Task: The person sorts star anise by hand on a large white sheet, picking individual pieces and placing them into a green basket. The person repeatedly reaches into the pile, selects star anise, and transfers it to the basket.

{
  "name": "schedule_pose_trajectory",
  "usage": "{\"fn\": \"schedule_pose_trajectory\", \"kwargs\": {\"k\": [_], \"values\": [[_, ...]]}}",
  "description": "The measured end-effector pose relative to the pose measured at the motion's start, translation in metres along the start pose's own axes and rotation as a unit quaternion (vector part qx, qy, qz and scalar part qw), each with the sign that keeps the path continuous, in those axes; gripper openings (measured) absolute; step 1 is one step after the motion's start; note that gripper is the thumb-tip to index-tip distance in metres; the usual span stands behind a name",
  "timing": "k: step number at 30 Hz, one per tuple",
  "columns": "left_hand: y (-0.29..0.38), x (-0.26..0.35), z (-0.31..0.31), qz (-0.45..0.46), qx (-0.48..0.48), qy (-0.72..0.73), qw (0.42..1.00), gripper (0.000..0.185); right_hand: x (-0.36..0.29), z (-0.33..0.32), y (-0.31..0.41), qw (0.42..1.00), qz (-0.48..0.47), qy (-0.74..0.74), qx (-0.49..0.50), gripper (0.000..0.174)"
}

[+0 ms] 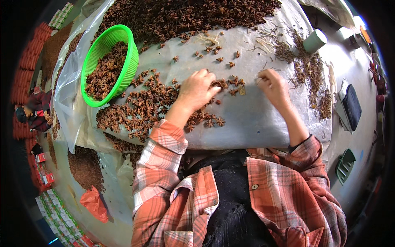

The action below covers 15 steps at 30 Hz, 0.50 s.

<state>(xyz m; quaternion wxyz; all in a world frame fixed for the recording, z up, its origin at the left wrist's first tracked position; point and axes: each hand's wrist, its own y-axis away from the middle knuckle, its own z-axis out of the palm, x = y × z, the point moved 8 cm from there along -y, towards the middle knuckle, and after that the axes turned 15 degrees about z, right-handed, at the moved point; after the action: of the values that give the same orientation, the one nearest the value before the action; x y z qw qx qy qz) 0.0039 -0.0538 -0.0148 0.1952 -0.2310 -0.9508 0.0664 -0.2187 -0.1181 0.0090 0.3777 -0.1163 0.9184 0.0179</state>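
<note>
My left hand (pixel 197 88) is over the table with its fingers curled and its thumb out. It touches some star anise pods (pixel 219 83), blurred at the fingertips; whether it grips them is unclear. Beneath and left of that wrist spreads a loose layer of star anise (pixel 148 103). My right hand (pixel 274 86) hovers over the plastic sheet (pixel 240 123), fingers bent inward and fingertips close together. Anything tiny pinched there is too blurred to tell. Between the hands lie several pods and a pale flake (pixel 242 90). A tilted green plastic basket (pixel 131 66) on the left holds more star anise.
A large star anise heap (pixel 185 17) covers the table's far side. Stems and scraps (pixel 311 80) lie at right, beside a pale cup (pixel 314 41). On the floor are a dark-topped stool (pixel 351 106), a green plastic item (pixel 345 166) and a red bag (pixel 94 203). Another person (pixel 38 109) is at far left.
</note>
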Motion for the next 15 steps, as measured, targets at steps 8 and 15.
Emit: {"fn": "schedule_pose_trajectory", "kwargs": {"k": [8, 15], "values": [[0.041, 0.005, -0.041, -0.032, -0.034, -0.028, 0.999, 0.035, -0.025, 0.059, 0.042, 0.965, -0.214, 0.144, -0.051, 0.012], [-0.012, -0.064, -0.042, -0.087, 0.110, -0.035, 0.990, 0.043, 0.035, -0.020, 0.011, 0.939, -0.070, 0.335, 0.040, 0.019]]}}
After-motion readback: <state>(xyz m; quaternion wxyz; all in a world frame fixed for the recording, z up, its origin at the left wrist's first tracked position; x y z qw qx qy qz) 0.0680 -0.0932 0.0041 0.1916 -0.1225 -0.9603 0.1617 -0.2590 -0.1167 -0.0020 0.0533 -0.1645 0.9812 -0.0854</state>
